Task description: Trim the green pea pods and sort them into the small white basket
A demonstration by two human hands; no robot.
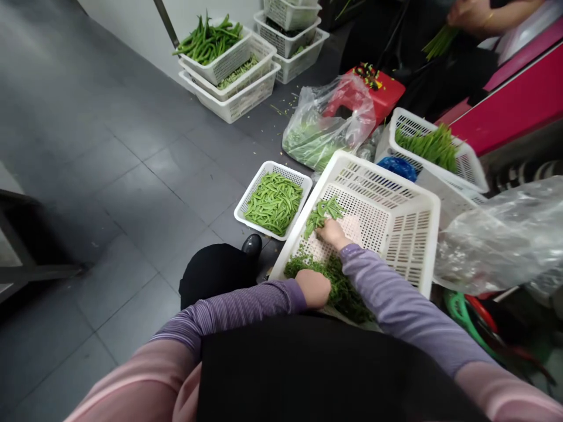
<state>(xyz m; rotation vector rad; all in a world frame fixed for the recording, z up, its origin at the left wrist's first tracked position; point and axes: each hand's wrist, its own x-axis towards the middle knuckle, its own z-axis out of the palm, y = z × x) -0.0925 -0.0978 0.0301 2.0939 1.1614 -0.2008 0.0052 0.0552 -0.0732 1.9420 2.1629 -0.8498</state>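
Note:
A large white plastic crate (433,220) stands in front of my knees, with both hands reaching into it. My right hand (333,233) is closed at the edge of a small pile of light green pieces (326,212) on the crate's far left floor; its fingertips are partly hidden. My left hand (313,289) is curled into a fist over dark green, fine-leaved greens (347,296) at the near end. Whatever it grips is hidden from view. Left of the crate, a small white basket (240,212) holds green beans (275,205).
Stacked white baskets (229,111) with long green peppers stand by the wall. A clear bag of greens (308,143) lies against a red stool (389,91). Another person's hand (472,14) holds green stalks at upper right. Clear plastic (505,234) lies right of the crate.

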